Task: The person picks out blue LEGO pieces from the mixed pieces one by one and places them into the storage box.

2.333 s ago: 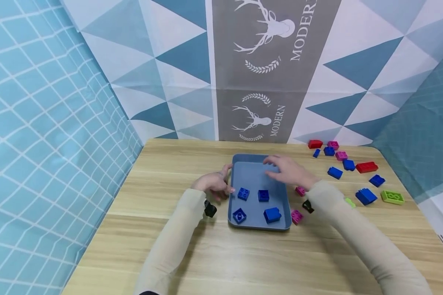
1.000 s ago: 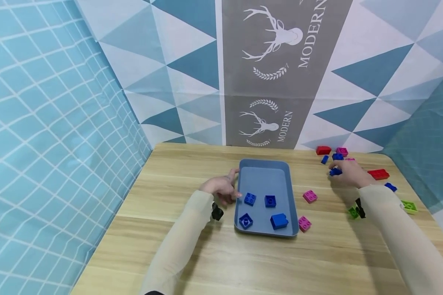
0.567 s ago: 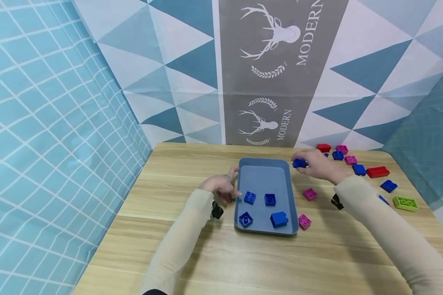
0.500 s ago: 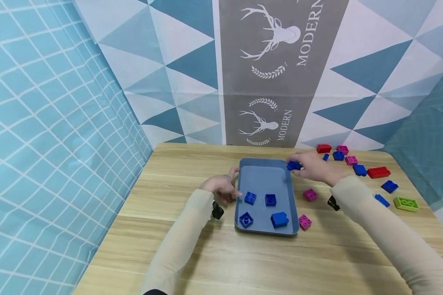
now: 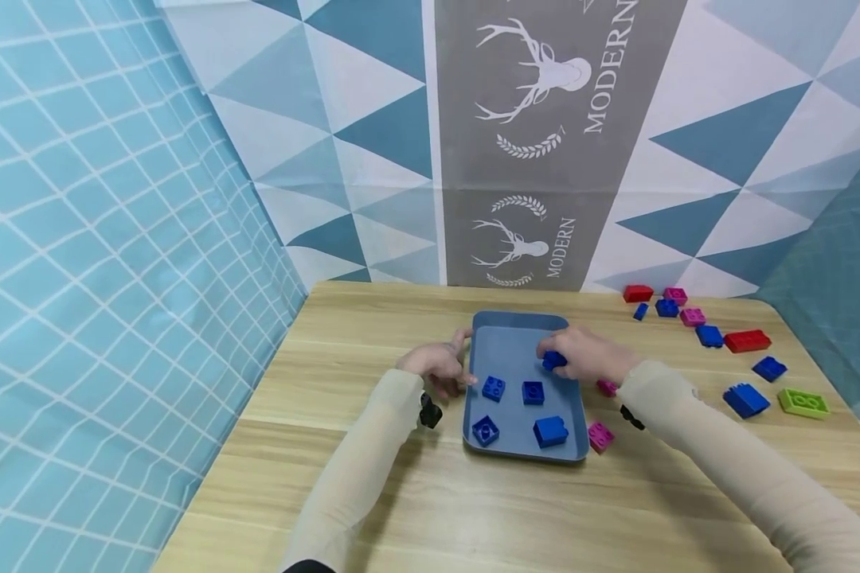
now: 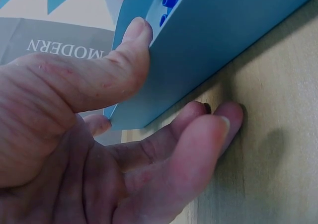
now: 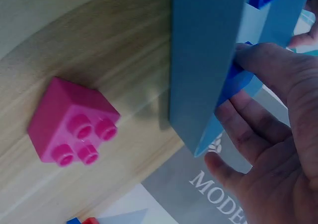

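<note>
Blue brick (image 5: pixel 553 360) pinched in right hand (image 5: pixel 580 354) over tray (image 5: pixel 505 332); left hand (image 5: pixel 437 368) grips its rim.

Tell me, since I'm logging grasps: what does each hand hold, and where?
Right hand pinches a blue brick by its sides; left hand grips the tray at its left rim.
</note>
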Action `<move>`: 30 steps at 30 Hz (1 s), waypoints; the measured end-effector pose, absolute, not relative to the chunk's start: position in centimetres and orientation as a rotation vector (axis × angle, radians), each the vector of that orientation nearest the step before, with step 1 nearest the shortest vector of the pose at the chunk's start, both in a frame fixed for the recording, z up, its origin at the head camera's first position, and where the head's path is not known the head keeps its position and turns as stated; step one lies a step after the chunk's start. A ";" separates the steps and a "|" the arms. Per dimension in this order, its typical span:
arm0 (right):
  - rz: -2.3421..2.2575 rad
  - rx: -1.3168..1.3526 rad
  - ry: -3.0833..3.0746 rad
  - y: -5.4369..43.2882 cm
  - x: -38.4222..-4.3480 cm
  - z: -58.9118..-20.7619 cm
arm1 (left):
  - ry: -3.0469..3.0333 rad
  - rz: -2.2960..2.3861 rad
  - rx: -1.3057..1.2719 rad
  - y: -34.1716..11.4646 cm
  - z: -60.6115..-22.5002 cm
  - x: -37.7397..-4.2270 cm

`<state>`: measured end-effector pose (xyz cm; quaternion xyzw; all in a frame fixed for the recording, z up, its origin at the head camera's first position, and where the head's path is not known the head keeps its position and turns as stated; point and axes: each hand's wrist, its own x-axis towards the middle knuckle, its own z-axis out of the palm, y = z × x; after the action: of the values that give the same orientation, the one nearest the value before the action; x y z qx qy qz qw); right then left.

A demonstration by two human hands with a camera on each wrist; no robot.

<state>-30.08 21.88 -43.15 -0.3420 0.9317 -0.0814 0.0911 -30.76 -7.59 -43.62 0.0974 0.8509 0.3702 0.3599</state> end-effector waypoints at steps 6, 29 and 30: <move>-0.182 -0.954 2.757 21.9 -30.1 -44.1 | 2.187 0.958 0.242 -7.5 -43.9 -30.8; -0.259 -0.827 2.751 21.1 -30.6 -44.9 | 2.192 0.939 0.241 -7.7 -44.0 -30.9; -0.279 -0.800 2.744 21.1 -30.6 -44.9 | 2.192 0.940 0.242 -7.7 -44.0 -30.9</move>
<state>-30.56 21.11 -44.90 -0.2761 0.9468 -0.0963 0.1344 -30.90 -7.71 -43.97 0.0941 0.8517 0.3652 0.3637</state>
